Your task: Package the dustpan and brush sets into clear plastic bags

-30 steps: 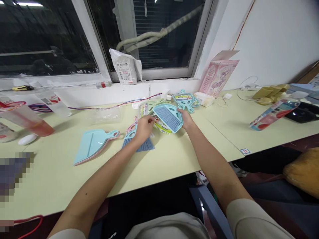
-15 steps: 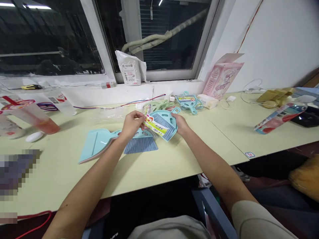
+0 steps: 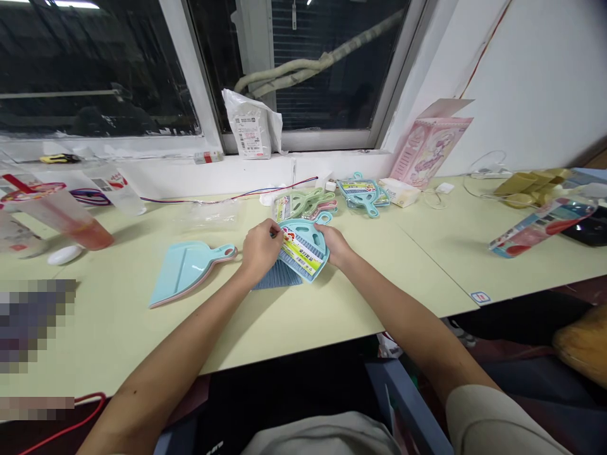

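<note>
A small light-blue dustpan and brush set (image 3: 313,235) is held up over the table, its grey-blue bristles facing me. Across it runs a yellow-green and white label (image 3: 303,254). My right hand (image 3: 336,245) grips the set by its right edge. With fingers pinched, my left hand (image 3: 262,249) holds the label's left end. Beneath the set lies a loose brush (image 3: 277,276) with blue bristles, mostly covered. Left of my left hand rest stacked dustpans (image 3: 187,268), light blue on top with a pink edge below.
Behind my hands lie green and pink sets (image 3: 306,203) and more blue sets (image 3: 364,193). A clear plastic wrapper (image 3: 211,215) is at the back. Drink cups (image 3: 78,218) stand left. A pink box (image 3: 431,148) and a bottle (image 3: 540,227) are on the right.
The held set has shifted left and slightly down, now covering more of the loose brush. My left hand has moved slightly right, away from the stacked dustpans, whose handles now show.
</note>
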Motion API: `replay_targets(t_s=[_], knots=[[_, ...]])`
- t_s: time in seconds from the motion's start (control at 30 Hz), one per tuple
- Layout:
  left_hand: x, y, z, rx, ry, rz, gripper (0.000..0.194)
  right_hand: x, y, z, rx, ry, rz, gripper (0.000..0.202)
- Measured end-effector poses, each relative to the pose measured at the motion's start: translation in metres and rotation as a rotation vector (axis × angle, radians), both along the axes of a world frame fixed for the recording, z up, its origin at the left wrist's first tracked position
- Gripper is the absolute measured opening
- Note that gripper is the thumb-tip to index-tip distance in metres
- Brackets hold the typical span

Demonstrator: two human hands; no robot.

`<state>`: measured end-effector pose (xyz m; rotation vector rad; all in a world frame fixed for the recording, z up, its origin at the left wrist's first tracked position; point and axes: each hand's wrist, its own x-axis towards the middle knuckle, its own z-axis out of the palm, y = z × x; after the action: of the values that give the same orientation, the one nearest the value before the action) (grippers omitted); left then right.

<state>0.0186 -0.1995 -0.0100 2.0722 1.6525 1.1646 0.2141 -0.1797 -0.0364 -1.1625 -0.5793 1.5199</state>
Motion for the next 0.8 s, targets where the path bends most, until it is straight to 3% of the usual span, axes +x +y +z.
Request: replay_targets(t_s=[0.37, 0.6, 0.7, 0.8], knots=[[-0.002, -0.006, 0.005, 0.001, 0.101, 0.049, 0.006, 0.003, 0.006, -0.012, 0.015, -0.009, 0.023, 0.015], [-0.004, -0.003, 0.006, 0.083, 0.135, 0.105, 0.012, 0.004, 0.004, -0.007, 0.002, 0.013, 0.037, 0.017], [-0.027, 0.013, 0.018, 0.171, 0.161, 0.213, 0.018, 0.005, 0.001, -0.001, -0.022, 0.002, 0.024, 0.019], [-0.079, 0.043, 0.034, 0.226, 0.248, 0.307, 0.020, 0.006, -0.001, 0.004, -0.036, 0.006, 0.013, 0.021]])
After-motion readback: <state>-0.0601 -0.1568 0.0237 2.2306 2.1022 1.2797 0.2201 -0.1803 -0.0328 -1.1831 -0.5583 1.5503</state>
